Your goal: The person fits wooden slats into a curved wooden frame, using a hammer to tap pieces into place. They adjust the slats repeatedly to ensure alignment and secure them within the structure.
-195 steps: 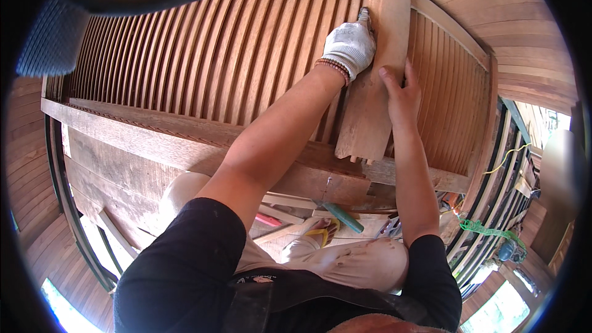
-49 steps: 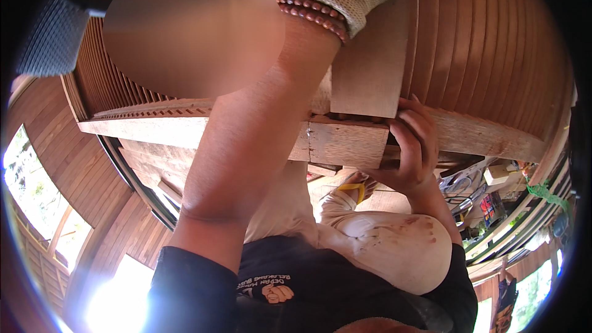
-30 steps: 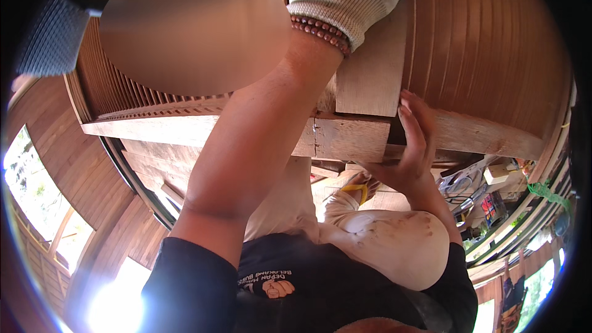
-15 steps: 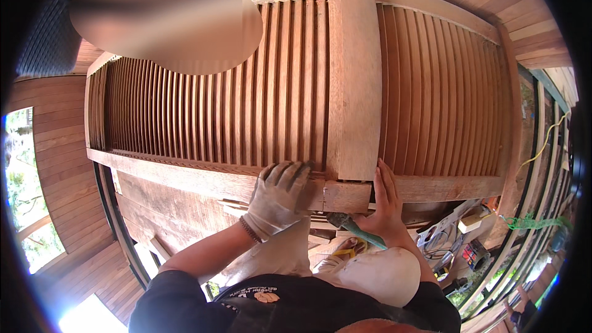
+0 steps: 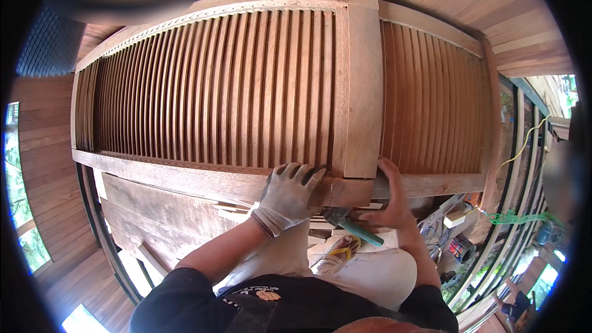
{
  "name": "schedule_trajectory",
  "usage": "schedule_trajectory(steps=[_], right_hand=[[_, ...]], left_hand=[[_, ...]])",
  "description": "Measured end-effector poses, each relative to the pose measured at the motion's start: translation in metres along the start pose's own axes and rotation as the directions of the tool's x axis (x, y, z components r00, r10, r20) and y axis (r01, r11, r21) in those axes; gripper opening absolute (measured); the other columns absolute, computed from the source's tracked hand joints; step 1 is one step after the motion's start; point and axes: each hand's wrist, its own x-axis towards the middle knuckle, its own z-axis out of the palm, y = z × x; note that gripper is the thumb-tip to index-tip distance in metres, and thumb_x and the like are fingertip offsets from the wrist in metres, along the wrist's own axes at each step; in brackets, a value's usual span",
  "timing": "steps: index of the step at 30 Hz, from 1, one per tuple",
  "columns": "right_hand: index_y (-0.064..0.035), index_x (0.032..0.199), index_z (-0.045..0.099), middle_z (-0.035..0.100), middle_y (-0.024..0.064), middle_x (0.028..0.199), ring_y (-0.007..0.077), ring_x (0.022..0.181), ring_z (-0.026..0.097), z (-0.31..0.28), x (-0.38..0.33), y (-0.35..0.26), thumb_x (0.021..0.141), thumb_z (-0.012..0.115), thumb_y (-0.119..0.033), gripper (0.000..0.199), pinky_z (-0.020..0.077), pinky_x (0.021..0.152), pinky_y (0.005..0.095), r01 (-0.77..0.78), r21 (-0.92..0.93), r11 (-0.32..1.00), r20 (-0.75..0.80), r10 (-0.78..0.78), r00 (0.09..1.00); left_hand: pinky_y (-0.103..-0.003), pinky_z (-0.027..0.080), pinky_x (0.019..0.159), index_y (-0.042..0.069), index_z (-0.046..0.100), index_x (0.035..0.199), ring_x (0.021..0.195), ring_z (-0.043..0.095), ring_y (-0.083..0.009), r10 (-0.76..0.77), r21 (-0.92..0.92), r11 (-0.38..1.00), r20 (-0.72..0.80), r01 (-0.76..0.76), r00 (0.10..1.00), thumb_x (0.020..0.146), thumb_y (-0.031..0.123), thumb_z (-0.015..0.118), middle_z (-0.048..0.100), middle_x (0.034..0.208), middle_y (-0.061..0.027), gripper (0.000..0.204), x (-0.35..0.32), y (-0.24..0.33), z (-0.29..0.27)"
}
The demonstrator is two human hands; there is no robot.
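A large louvred wooden panel (image 5: pixel 216 92) lies before me, with a wide cross member (image 5: pixel 362 92) near its right part. My left hand (image 5: pixel 288 191), in a pale work glove, curls its fingers over the panel's near rail, left of the corner joint (image 5: pixel 350 192). My bare right hand (image 5: pixel 394 194) is at the right of that joint, fingertips at the rail and thumb spread away below. A hammer with a green handle (image 5: pixel 362 233) slants under the joint, its dark head partly hidden; what supports it I cannot tell.
Another louvred section (image 5: pixel 425 98) extends right of the cross member. Cables and tools, with a pale block (image 5: pixel 455 217), lie at lower right near green netting (image 5: pixel 518 218). My sandalled foot (image 5: pixel 343 250) is below the hammer. A plank wall (image 5: pixel 49 129) stands at left.
My right hand has bent from lying along the joint's edge into a wider curve, off the hammer handle, which now shows more fully. My left hand stays on the rail. The view has shifted slightly.
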Motion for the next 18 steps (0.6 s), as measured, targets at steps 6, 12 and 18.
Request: schedule_trajectory(steps=[6, 12, 18], right_hand=[[0.0017, 0.156, 0.019, 0.032, 0.0305, 0.156, 0.0443, 0.147, 0.029, 0.001, 0.127, -0.014, 0.073, 0.081, -0.06, 0.121, 0.0282, 0.119, 0.0502, -0.514, -0.237, 0.824, -0.18, 0.483, 0.857], [0.0032, 0.156, 0.016, 0.039, 0.0304, 0.151, 0.0447, 0.142, 0.036, 0.038, 0.181, -0.009, 0.074, 0.081, -0.056, 0.12, 0.0339, 0.116, 0.0492, -0.617, -0.373, 0.693, -0.336, 0.519, 0.786], [0.0022, 0.156, 0.017, 0.041, 0.03, 0.149, 0.0439, 0.139, 0.04, 0.036, 0.179, -0.011, 0.074, 0.081, -0.054, 0.118, 0.036, 0.114, 0.0502, -0.654, -0.36, 0.665, -0.378, 0.537, 0.754]], left_hand=[[-0.048, 0.054, 0.096, 0.006, 0.045, 0.146, 0.109, 0.065, -0.0415, -0.236, -0.784, 0.617, -0.11, 0.062, 0.965, 0.098, 0.033, 0.061, 0.059, 0.128, -0.0296, 0.057, 0.121, -0.044, -0.013], [-0.048, 0.053, 0.093, 0.0, 0.069, 0.11, 0.105, 0.066, -0.0425, -0.329, -0.502, 0.832, -0.108, 0.234, 0.938, 0.099, 0.032, 0.053, 0.069, 0.106, -0.0277, 0.037, 0.263, -0.084, -0.051], [-0.042, 0.053, 0.095, 0.0, 0.075, 0.104, 0.109, 0.067, -0.0371, -0.115, -0.402, 0.908, 0.034, 0.119, 0.993, 0.095, 0.028, 0.054, 0.069, 0.111, -0.0246, 0.036, 0.279, -0.09, -0.073]])
